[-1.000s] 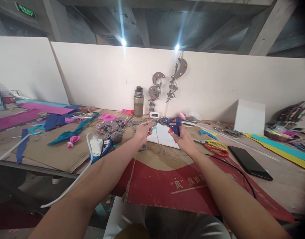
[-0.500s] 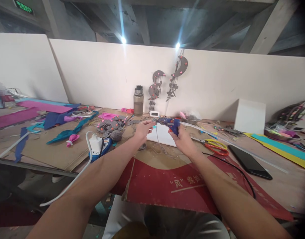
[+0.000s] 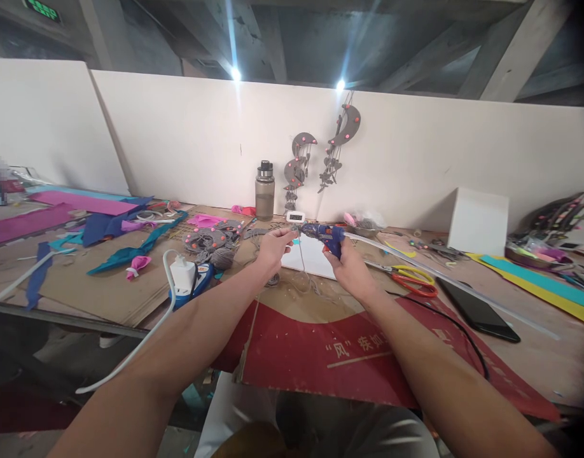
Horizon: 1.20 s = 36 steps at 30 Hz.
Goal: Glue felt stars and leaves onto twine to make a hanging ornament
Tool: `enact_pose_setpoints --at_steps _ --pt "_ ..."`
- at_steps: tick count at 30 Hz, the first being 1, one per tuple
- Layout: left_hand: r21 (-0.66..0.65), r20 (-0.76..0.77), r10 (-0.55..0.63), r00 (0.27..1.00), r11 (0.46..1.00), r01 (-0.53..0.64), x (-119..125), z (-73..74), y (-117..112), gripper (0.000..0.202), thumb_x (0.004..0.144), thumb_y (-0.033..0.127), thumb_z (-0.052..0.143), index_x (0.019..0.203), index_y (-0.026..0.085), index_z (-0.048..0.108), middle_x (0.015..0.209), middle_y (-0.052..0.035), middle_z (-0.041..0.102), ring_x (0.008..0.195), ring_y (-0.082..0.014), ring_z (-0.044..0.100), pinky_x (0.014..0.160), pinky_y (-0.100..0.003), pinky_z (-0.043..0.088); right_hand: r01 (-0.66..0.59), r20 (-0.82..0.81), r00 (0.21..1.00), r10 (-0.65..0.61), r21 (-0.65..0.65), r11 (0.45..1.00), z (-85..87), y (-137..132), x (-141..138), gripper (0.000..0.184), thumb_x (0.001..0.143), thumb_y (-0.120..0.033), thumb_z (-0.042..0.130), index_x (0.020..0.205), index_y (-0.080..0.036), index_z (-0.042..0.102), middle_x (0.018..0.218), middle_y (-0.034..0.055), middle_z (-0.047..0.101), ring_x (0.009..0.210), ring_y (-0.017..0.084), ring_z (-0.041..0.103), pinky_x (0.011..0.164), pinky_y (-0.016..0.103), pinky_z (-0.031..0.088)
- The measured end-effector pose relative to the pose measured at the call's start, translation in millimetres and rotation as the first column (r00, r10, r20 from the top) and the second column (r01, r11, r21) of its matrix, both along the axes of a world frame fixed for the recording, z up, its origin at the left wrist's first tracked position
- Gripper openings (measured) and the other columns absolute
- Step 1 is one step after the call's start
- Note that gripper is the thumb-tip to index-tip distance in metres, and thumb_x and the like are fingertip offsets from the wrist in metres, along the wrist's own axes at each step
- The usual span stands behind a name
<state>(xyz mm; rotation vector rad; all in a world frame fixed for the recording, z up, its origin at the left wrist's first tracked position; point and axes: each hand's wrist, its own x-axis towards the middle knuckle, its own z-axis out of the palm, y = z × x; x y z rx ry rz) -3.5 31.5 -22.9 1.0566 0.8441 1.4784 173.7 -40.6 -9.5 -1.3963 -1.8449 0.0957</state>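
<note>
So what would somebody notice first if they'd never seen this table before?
Probably the blue glue gun in the right hand, its tip close to the left hand's fingertips. Next, the gray moon shapes with pinkish dots, up against the white wall. Then maybe the bright red and yellow scissor handles, off to the right near a black phone.

We face a long, cluttered worktable (image 3: pixel 549 362), with red-and-tan cardboard (image 3: pixel 301 356) spread across its near middle. To the right we have a black phone (image 3: pixel 480 312) lying flat and a yellow strip (image 3: pixel 559 299); on the left lies brown cardboard (image 3: pixel 115 299), and at the back stand a dark bottle (image 3: pixel 264 200) and a small white digital clock (image 3: pixel 295 217).
</note>
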Motion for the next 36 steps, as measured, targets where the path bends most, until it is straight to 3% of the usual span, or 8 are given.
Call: enact_pose_setpoints --at_steps 20,22,26,28,30,32,34,36 --pt "0.041 -0.016 0.023 1.000 0.999 -0.022 -0.8 -2.0 1.1 0.022 0.058 0.028 0.077 0.064 0.014 0.061 0.063 0.0002 0.055 0.054 -0.0064 0.044 0.047 -0.021 0.030 -0.003 -0.005 1.000 0.003 -0.002 1.000 -2.5 -0.6 -2.8 0.028 0.086 -0.029 0.046 0.111 -0.017 0.047 0.103 0.0148 0.063 0.094 0.028 0.059 0.085 0.044 0.045" --pt "0.034 -0.002 0.034 0.999 0.999 -0.034 -1.8 -1.3 1.2 0.022 0.058 0.027 0.077 0.065 0.015 0.061 0.066 -0.0001 0.056 0.055 -0.0061 0.045 0.047 -0.020 0.030 -0.022 -0.044 0.999 0.022 -0.006 1.000 -2.5 -0.8 -3.0 0.031 0.085 -0.030 0.047 0.113 -0.017 0.046 0.103 0.0139 0.063 0.091 0.027 0.059 0.083 0.043 0.047" --pt "0.018 0.018 0.059 0.998 0.998 -0.060 -3.3 -0.3 1.0 0.024 0.058 0.028 0.077 0.065 0.015 0.059 0.066 0.0005 0.056 0.054 -0.0058 0.045 0.047 -0.020 0.030 -0.084 -0.246 0.967 0.062 -0.083 0.993 -3.4 4.4 2.9 0.031 0.082 -0.029 0.049 0.112 -0.022 0.046 0.102 0.0066 0.066 0.067 0.017 0.059 0.066 0.033 0.051" --pt "0.017 0.022 0.067 0.998 0.998 -0.067 -3.3 -0.6 0.9 0.024 0.058 0.028 0.077 0.066 0.015 0.059 0.066 0.0007 0.056 0.054 -0.0057 0.045 0.047 -0.020 0.030 -0.059 -0.317 0.948 0.008 -0.150 0.987 -3.9 10.7 9.4 0.028 0.081 -0.028 0.049 0.108 -0.021 0.049 0.100 0.0058 0.067 0.062 0.014 0.058 0.061 0.030 0.050" --pt "0.027 0.017 0.063 0.998 0.998 -0.064 -2.8 -1.0 1.0 0.022 0.059 0.027 0.076 0.067 0.015 0.060 0.066 0.0004 0.057 0.054 -0.0056 0.046 0.046 -0.019 0.031 0.070 -0.233 0.964 -0.129 -0.243 0.967 -4.6 18.3 16.8 0.027 0.082 -0.028 0.048 0.106 -0.017 0.052 0.096 0.0086 0.068 0.065 0.016 0.062 0.061 0.030 0.049" --pt "0.045 -0.002 0.055 0.999 0.998 -0.054 -1.9 -1.3 0.7 0.021 0.060 0.026 0.075 0.068 0.015 0.060 0.067 -0.0003 0.057 0.054 -0.0056 0.046 0.046 -0.019 0.032 0.248 0.004 0.966 -0.260 -0.316 0.916 -6.0 25.1 22.9 0.028 0.084 -0.030 0.047 0.105 -0.013 0.056 0.092 0.0133 0.069 0.073 0.021 0.065 0.064 0.031 0.049" --pt "0.063 -0.029 0.052 0.998 0.997 -0.050 -0.7 -1.0 0.0 0.019 0.061 0.026 0.073 0.069 0.015 0.060 0.067 -0.0006 0.057 0.054 -0.0056 0.046 0.046 -0.018 0.033 0.357 0.206 0.931 -0.302 -0.337 0.871 -8.1 29.4 26.3 0.029 0.086 -0.029 0.046 0.104 -0.010 0.060 0.095 0.0185 0.069 0.082 0.025 0.066 0.069 0.032 0.048" --pt "0.084 -0.058 0.059 0.997 0.995 -0.054 0.7 -0.3 -1.3 0.017 0.062 0.025 0.071 0.070 0.015 0.060 0.067 -0.0002 0.057 0.054 -0.0056 0.047 0.045 -0.017 0.033 0.394 0.295 0.907 -0.302 -0.338 0.854 -10.5 30.6 27.5 0.029 0.086 -0.027 0.046 0.101 -0.007 0.062 0.101 0.0227 0.068 0.092 0.028 0.065 0.074 0.033 0.047"
